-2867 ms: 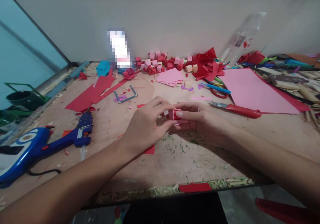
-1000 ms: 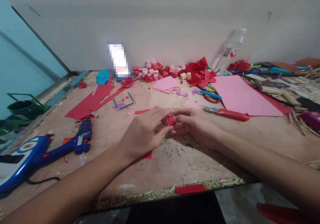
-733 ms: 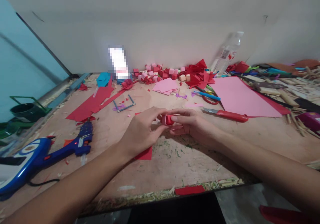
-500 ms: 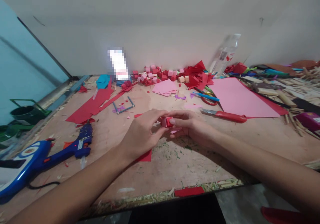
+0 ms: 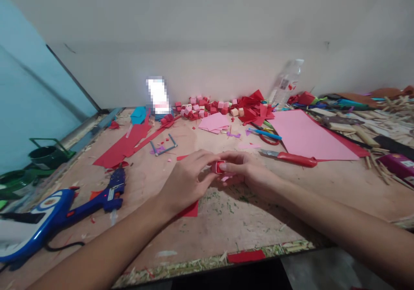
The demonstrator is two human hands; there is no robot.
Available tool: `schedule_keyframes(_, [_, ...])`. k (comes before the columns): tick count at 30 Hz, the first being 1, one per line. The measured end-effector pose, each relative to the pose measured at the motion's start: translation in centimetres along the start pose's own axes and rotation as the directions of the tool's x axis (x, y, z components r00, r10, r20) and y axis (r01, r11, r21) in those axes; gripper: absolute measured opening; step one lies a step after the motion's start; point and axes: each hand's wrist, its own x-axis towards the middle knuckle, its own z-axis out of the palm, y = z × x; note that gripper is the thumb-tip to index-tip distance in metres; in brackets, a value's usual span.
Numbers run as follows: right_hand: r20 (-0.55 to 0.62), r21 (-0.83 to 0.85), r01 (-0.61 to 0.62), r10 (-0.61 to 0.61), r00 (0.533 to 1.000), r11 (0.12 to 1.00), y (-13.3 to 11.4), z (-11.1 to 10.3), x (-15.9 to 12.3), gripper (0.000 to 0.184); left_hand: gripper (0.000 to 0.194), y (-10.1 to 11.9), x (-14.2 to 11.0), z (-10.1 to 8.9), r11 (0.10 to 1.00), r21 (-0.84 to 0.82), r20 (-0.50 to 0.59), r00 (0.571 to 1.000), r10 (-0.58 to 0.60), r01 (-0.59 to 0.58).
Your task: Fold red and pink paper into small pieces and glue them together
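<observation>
A small red and pink paper box [image 5: 220, 167] is pinched between my two hands above the middle of the table. My left hand [image 5: 194, 173] grips it from the left, fingers curled over the top and thumb below. From the other side my right hand [image 5: 247, 169] holds it, with the thumb pressed on its red face. A scrap of pink paper shows just under the right fingers. Beneath my left wrist lies a red paper sheet [image 5: 190, 209], mostly covered by the hand.
Many small paper cubes [image 5: 200, 107] lie along the wall. A blue glue gun [image 5: 111, 193] rests at the left. To the right are a red-handled knife [image 5: 296, 158], scissors [image 5: 268, 139], pink paper [image 5: 313, 134] and a plastic bottle [image 5: 289, 85]. Wood sticks [image 5: 391, 121] fill the far right.
The whole view has shifted, so the table sits slightly lower in the picture. Both hands keep hold of the paper box, with hardly any change in grip.
</observation>
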Motion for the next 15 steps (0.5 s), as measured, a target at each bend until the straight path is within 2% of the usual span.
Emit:
schedule_keyframes(7, [-0.032,-0.072,-0.014,0.012,0.999,0.997,-0.3,0.3,-0.3,0.042,0.023,0.1,-0.3,0.0,0.999,-0.028,0.016,1.000,-0.018,0.018])
schedule_keyframes(12, [-0.110,-0.064,-0.076,0.069,0.992,0.995,-1.5,0.2,-0.4,0.053,0.029,-0.2,0.0,-0.4,0.993,-0.023,-0.075,0.990,-0.118,0.116])
schedule_keyframes(15, [-0.165,-0.065,0.066,-0.076,0.983,0.996,-2.3,-0.4,-0.2,0.048,0.028,-0.5,0.4,-1.0,0.982,0.000,-0.158,0.969,-0.189,0.191])
